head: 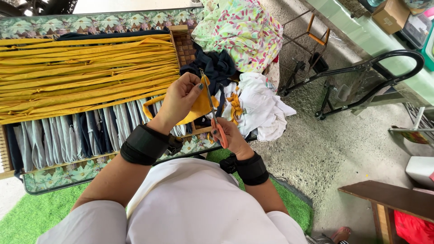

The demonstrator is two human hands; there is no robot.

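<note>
Left hand (181, 97): raised above the near edge of the table (54, 178), fingers curled and pinching a small piece of yellow fabric (197, 110) that hangs beneath the palm; black wrist strap (143, 144) on the forearm. Right hand (228, 135): just beside the left hand, closed around the orange handles of a pair of scissors (212, 113), blades pointing up and away toward the left hand's fingertips; whether the blades touch the fabric cannot be told. Black wrist strap (251, 168) on this forearm too. Table: covered with a floral-print cloth, green and white, visible along the far and near edges. Stack of folded yellow cloths (86, 74): laid in long overlapping bands across the far and middle part of the table. Row of folded grey and dark blue garments (68, 135): set upright side by side along the near edge, below the yellow stack. Heap of loose clothing at the right edge: dark navy piece (214, 68), white garments (260, 106), and a light floral fabric (239, 31) on top at the far right corner. Black metal trolley (361, 77): on the concrete floor, well apart to the right of the table. Green artificial turf mat (31, 214): on the floor under the person, beside the table's near edge.
</note>
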